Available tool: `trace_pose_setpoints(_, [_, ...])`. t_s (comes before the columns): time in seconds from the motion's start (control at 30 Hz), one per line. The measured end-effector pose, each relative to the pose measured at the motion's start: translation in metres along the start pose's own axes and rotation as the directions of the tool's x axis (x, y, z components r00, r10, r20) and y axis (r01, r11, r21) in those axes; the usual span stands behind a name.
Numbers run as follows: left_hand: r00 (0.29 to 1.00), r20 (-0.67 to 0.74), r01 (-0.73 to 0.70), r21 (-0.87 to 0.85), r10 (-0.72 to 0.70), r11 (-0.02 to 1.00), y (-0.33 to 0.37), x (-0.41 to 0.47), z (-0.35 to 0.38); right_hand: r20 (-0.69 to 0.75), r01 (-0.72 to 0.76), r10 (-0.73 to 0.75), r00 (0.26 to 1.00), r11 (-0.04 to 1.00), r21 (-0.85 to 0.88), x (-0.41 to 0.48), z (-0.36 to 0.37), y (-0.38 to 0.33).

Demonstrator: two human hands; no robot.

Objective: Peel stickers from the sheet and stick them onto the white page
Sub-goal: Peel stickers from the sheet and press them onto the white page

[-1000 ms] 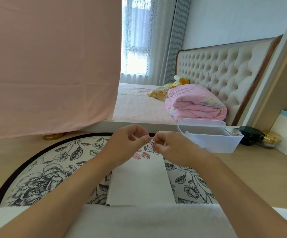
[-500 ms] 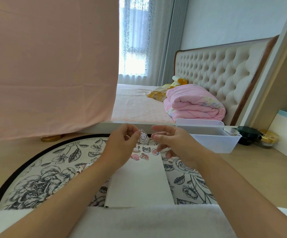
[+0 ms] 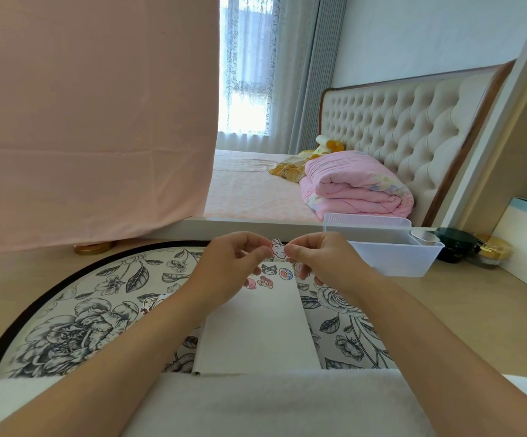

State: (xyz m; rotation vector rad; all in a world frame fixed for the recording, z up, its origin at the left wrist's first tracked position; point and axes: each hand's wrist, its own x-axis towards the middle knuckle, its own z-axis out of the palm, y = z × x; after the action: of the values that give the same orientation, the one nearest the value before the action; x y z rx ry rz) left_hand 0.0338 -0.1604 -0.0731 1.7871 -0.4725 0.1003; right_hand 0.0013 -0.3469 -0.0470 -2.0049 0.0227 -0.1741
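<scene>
above the page's far end, one more sticker in the air

over the white page (image 3: 256, 329), both my hands are raised and close together, with a small loose sticker (image 3: 278, 250) between them. my right hand (image 3: 325, 263) pinches its right edge between thumb and forefinger. my left hand (image 3: 224, 266) pinches the left edge the same way, and the other fingers of both are curled. the sticker touches nothing but my fingertips and hangs just above the page's far end. whether its backing is fully off i cannot tell.

at that far end at least four stickers already sit on the paper: a dark one (image 3: 270, 269) and a round blue-and-red one (image 3: 286, 273) farther off, two pinkish ones nearer. my hands may hide more. the long stretch of page towards me is bare. so i judge the job begun but far from done: this one needs pressing down, then many more.

under my left forearm, on the flowered mat (image 3: 82, 310), white-edged shapes (image 3: 153, 302) peek out. they are probably the sticker sheet, though i can't be sure.
</scene>
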Motion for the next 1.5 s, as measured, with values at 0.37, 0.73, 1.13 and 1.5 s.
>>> trace_pose_setpoints(0.37, [0.944, 0.330, -0.264, 0.711, 0.023, 0.651, -0.025, -0.003, -0.006, 0.162, -0.299, 0.334, 0.928, 0.931, -0.207, 0.000, 0.002, 0.019])
trace_pose_setpoints(0.73, [0.945, 0.327, -0.264, 0.722, 0.020, 0.640, -0.026, -0.002, -0.005, 0.063, -0.310, 0.343, 0.937, 0.901, -0.303, 0.005, 0.009, 0.026])
trace_pose_setpoints(1.13, [0.897, 0.412, -0.420, 0.684, 0.159, 0.597, -0.025, -0.003, -0.001, 0.001, -0.258, 0.278, 0.961, 0.894, -0.366, 0.004, 0.014, 0.026])
trace_pose_setpoints(1.5, [0.865, 0.484, -0.476, 0.705, 0.134, 0.526, -0.023, -0.007, 0.004, -0.005, -0.129, 0.145, 0.989, 0.865, -0.486, -0.011, 0.009, 0.021])
